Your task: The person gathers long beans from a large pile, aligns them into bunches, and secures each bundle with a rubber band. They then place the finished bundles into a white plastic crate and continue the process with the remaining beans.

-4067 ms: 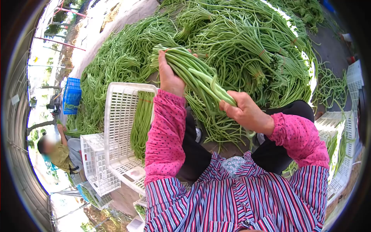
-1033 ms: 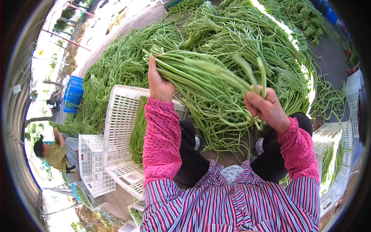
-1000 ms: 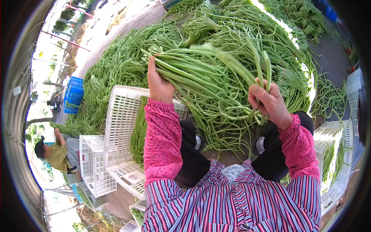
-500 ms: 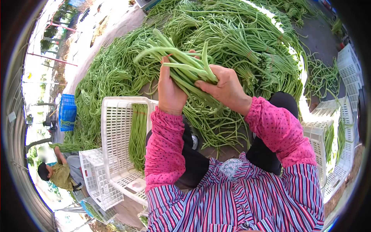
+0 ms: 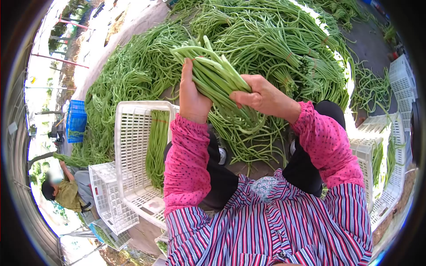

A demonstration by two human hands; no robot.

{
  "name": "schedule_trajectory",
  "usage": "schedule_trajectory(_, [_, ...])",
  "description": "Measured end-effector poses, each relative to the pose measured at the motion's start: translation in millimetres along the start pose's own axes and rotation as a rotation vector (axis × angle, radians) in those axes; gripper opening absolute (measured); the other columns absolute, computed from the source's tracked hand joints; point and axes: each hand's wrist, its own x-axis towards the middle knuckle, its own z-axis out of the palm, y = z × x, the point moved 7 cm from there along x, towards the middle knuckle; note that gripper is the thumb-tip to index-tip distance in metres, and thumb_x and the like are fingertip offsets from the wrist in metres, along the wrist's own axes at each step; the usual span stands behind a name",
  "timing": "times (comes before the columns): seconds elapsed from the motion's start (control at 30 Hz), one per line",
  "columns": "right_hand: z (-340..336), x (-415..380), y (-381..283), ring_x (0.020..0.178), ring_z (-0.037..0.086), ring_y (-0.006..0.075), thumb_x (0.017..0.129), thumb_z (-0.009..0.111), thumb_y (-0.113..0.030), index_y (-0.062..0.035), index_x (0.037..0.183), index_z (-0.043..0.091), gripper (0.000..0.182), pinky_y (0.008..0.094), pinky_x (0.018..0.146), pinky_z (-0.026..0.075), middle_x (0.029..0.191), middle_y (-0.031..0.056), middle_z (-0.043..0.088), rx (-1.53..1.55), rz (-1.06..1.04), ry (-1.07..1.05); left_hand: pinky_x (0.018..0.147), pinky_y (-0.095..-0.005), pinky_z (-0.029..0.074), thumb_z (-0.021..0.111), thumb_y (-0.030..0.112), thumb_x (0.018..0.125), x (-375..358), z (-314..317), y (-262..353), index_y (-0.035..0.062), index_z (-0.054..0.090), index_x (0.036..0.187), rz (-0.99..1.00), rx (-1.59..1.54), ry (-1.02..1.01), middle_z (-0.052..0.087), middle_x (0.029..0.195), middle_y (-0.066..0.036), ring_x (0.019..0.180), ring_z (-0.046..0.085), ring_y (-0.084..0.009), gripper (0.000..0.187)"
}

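Note:
Both my hands hold a bunch of long green beans (image 5: 215,80) in front of me, above the heap. My left hand (image 5: 194,97) wraps the bunch from the left side, its thumb upright against the beans. From the right, my right hand (image 5: 262,97) grips the same bunch, with fingers and thumb closed on it. The bean tips point up and left, while the long ends hang down between my knees. Behind lies a large heap of green beans (image 5: 146,66), with some tied bundles (image 5: 288,55) at the right.
A white crate (image 5: 133,150) with beans stands at my left, beside another white crate (image 5: 104,190). More white crates (image 5: 364,150) are at the right. A blue crate (image 5: 76,122) stands far left, near another person (image 5: 69,193).
The loose beans that bent across the top of the bunch now lie more in line with it. My right hand has shifted slightly right and down along the bunch.

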Motion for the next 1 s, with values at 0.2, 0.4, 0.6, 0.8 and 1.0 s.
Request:
schedule_trajectory(0.2, [-0.1,-46.6,-7.2,0.065,0.05,0.0066,0.08,0.067,-0.011,0.0007,0.099,0.06,0.024,0.023,0.057,0.041,0.075,-0.0016,0.056,0.178,0.17,-0.237,0.094,-0.051,0.044,0.038,0.038,0.098,2.6,-24.5,57.8,0.0043,0.055,0.109,0.169,-0.109,-0.095,0.056,0.114,-0.027,0.108,0.054,-0.0386,0.04])
schedule_trajectory(0.4, [-57.4,-48.3,-20.3,0.061,0.046,0.0035,0.075,0.072,-0.01,-0.0046,0.081,0.061,0.014,0.02,0.055,0.038,0.071,-0.0041,0.053,0.214,0.084,0.166,0.092,-0.0517,0.046,0.039,0.043,0.096,-13.5,-0.5,67.9,-0.0009,0.054,0.111,0.162,-0.089,-0.272,0.056,0.114,-0.026,0.104,0.056,-0.0391,0.048])
schedule_trajectory(0.6, [-43.3,-27.4,-16.9,0.061,0.048,0.0035,0.08,0.068,-0.01,-0.0009,0.089,0.064,0.013,0.0205,0.054,0.04,0.071,-0.0035,0.056,0.176,-0.093,0.33,0.089,-0.0535,0.047,0.038,0.054,0.093,-17.1,28.2,39.3,-0.004,0.047,0.12,0.006,-0.068,-0.388,0.057,0.113,-0.026,0.105,0.056,-0.0429,0.064])
schedule_trajectory(0.8, [-19.6,-13.2,-7.9,0.066,0.05,0.0032,0.08,0.068,-0.008,0.0006,0.092,0.066,0.015,0.0215,0.058,0.043,0.073,-0.0022,0.059,0.115,-0.002,0.279,0.09,-0.0521,0.047,0.033,0.052,0.095,-16.4,39.6,20.2,-0.005,0.047,0.12,-0.009,-0.009,-0.381,0.057,0.113,-0.028,0.105,0.057,-0.0432,0.064])
schedule_trajectory(1.0, [-32.2,-10.6,-18.9,0.061,0.047,0.0035,0.08,0.064,-0.01,0.0018,0.082,0.06,0.012,0.0225,0.054,0.041,0.066,-0.0022,0.054,-0.048,-0.032,0.268,0.087,-0.0481,0.05,0.031,0.048,0.097,-20.6,41.0,16.4,-0.0048,0.051,0.115,-0.034,0.062,-0.321,0.059,0.107,-0.029,0.102,0.059,-0.0396,0.059])
